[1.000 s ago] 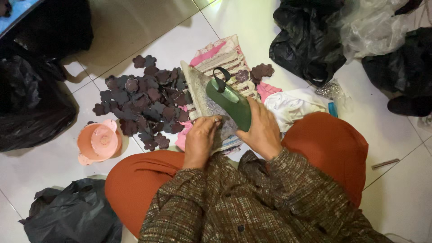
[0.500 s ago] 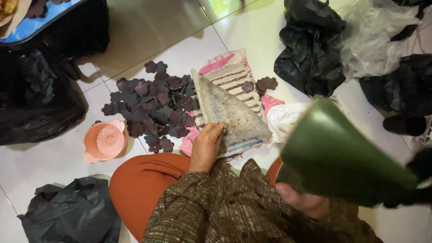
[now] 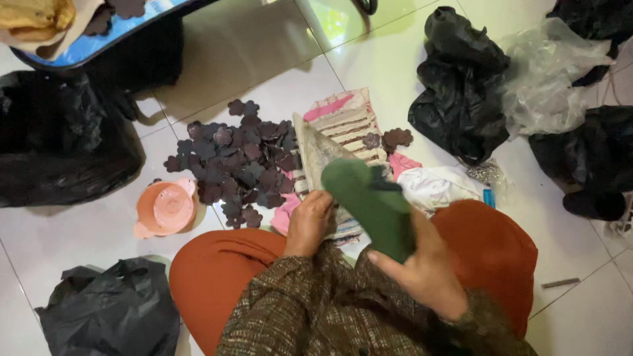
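Home floor workspace: white tiles (image 3: 395,59), fabric flowers (image 3: 237,161), bags (image 3: 461,86).

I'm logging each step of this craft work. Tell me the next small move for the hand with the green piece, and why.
Probably lower the green piece back onto the grey pointed sheet. The right hand holds it lifted above the lap, while the left hand rests on that sheet over the striped cloth, seemingly steadying it.

Seated on tile, right hand (image 3: 422,273) gripping a folded dark green felt piece (image 3: 372,204), left hand (image 3: 308,224) pressing a grey speckled sheet (image 3: 315,151) over striped cloth (image 3: 349,122), beside maroon flower cutouts (image 3: 237,161) and an orange cup (image 3: 165,209).
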The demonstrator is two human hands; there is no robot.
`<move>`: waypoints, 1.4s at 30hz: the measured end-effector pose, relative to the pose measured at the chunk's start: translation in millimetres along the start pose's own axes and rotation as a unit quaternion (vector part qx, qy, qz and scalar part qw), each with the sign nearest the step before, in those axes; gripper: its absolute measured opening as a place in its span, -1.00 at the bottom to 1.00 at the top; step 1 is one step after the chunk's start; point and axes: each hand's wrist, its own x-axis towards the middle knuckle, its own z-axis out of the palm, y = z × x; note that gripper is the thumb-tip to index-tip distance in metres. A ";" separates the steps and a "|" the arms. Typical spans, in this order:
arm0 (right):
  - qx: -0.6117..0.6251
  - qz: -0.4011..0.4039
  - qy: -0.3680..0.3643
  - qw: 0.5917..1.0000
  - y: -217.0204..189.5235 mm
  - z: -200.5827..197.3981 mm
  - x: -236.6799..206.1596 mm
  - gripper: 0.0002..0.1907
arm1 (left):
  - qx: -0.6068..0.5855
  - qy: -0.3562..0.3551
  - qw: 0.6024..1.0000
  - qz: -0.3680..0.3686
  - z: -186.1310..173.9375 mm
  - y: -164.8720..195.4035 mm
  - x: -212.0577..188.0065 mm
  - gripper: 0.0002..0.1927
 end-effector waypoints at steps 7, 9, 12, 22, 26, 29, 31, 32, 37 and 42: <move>0.272 -0.357 0.158 0.880 -2.9 -11.4 -13.2 -0.14 | -0.015 0.007 1.000 -0.013 4.7 -5.1 -2.3 -0.77; 0.078 -0.344 0.156 0.923 -9.9 2.2 3.0 -0.11 | -0.009 0.013 1.000 -0.001 6.8 -6.9 -1.9 -0.78; 0.009 -0.148 0.028 0.989 -16.9 10.2 21.2 -0.03 | 0.008 0.005 1.000 0.000 9.1 -7.9 -2.2 -0.89; 0.209 -0.343 0.175 0.899 -5.3 -21.1 -9.0 -0.15 | 0.006 -0.002 1.000 -0.009 -0.5 -0.1 4.3 -0.77; -0.070 -0.119 0.032 0.990 2.9 -3.0 17.8 -0.39 | 0.007 0.004 1.000 -0.012 0.6 0.1 4.2 -0.80; -0.010 -0.181 0.030 0.983 5.1 28.7 27.1 -0.11 | -0.010 -0.006 1.000 -0.020 -0.4 -0.8 3.4 -0.79; 0.004 -0.141 0.056 0.988 7.1 34.2 25.3 -0.06 | -0.010 -0.013 0.999 -0.028 -1.6 -1.0 3.1 -0.81; 0.010 -0.125 0.071 0.990 6.7 33.7 27.3 -0.03 | -0.004 -0.010 1.000 -0.027 -1.5 -0.9 4.9 -0.84; 0.077 -0.009 0.024 0.997 -1.3 29.8 67.8 -0.12 | -0.016 0.007 0.999 -0.050 1.8 -0.2 8.3 -0.81; -0.090 -0.100 0.081 0.988 2.8 54.5 100.9 -0.05 | -0.074 0.009 0.995 -0.065 -3.6 3.8 6.9 -0.82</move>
